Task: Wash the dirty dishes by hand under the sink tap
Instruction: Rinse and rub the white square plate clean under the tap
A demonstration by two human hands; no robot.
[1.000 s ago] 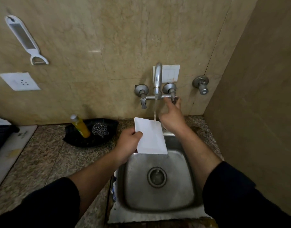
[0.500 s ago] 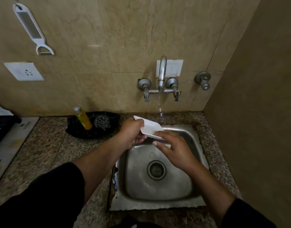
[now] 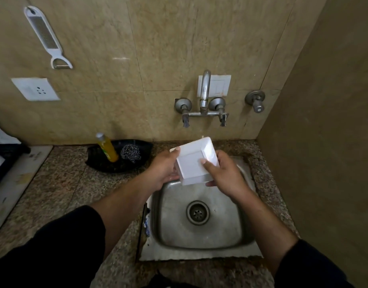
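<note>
A white square dish (image 3: 194, 161) is held over the back edge of the steel sink (image 3: 199, 231), its underside turned towards me. My left hand (image 3: 165, 169) grips its left edge and my right hand (image 3: 224, 173) grips its right edge, thumb on the base. The wall tap (image 3: 205, 94) stands above and behind the dish; no water stream shows from its spout. The sink basin holds nothing but its drain (image 3: 197, 213).
A black tray (image 3: 108, 163) on the granite counter left of the sink holds a yellow soap bottle (image 3: 107, 147) and a steel scrubber (image 3: 130, 153). A peeler (image 3: 46, 38) and a socket (image 3: 35, 89) are on the wall. A side wall (image 3: 324, 142) closes the right.
My right hand left the tap handle, came down and took the dish's right edge. The water stream stopped. The dish turned so that its underside faces me.
</note>
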